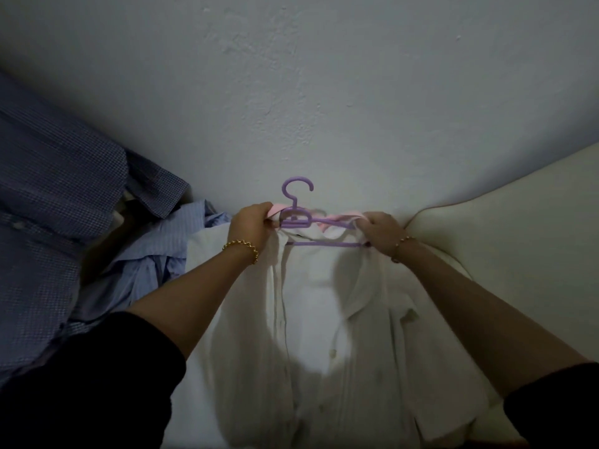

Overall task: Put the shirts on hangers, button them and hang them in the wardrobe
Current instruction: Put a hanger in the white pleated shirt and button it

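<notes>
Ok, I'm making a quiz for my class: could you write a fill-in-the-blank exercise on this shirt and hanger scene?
1. The hanger inside the white shirt is ____ in colour.
2. The left hand and the right hand each grip the shirt's collar, which is ____.
3. Each wrist wears a gold ____.
4. The crumpled shirts left of the white shirt are ____.
Missing words: purple; pink; bracelet; blue.
</notes>
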